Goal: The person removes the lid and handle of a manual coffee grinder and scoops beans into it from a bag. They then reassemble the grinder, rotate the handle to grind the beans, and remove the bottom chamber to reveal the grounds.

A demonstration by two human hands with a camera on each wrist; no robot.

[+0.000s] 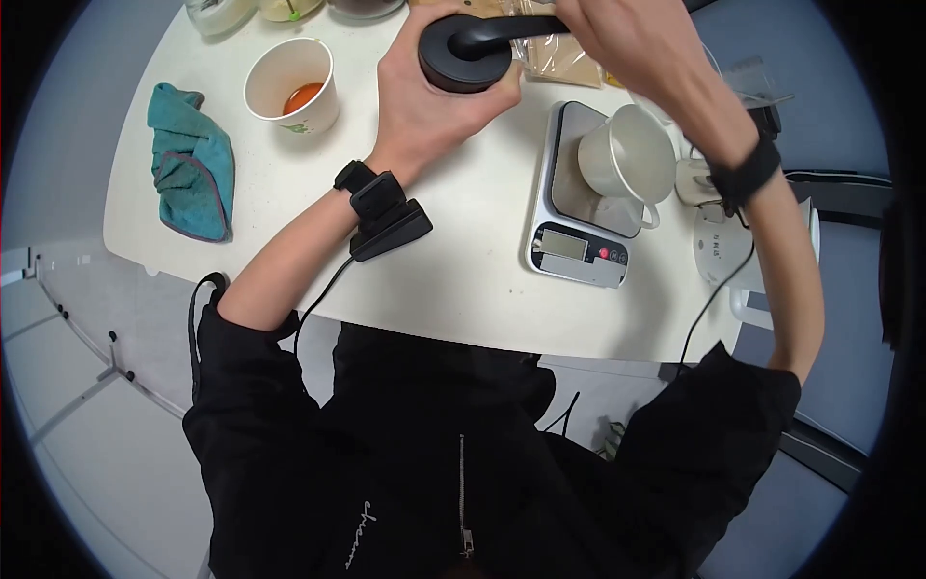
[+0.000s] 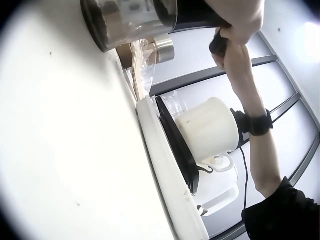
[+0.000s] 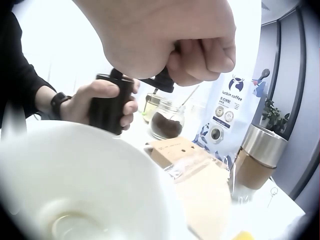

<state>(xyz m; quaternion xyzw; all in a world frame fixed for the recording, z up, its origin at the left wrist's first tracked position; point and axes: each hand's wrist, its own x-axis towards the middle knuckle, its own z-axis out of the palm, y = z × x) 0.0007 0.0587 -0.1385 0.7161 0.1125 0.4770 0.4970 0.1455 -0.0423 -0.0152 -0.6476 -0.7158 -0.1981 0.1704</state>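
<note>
A black hand coffee grinder (image 1: 463, 69) stands on the white table (image 1: 463, 251) at the top of the head view. My left hand (image 1: 420, 121) wraps round its body, thumb and fingers on opposite sides. In the left wrist view the grinder's clear lower chamber (image 2: 135, 20) shows, with brown matter inside. From its top a black crank handle (image 1: 506, 32) reaches to the right. My right hand (image 1: 627, 39) grips the outer end of that crank, fingers curled in the right wrist view.
Below my right forearm, a white mug (image 1: 603, 159) sits on a kitchen scale (image 1: 550, 212). To the left are a paper cup (image 1: 323, 101) of reddish liquid and a teal cloth (image 1: 198, 159). Behind stand a jar (image 3: 166, 125), a coffee bag (image 3: 225, 107) and a tumbler (image 3: 255, 160).
</note>
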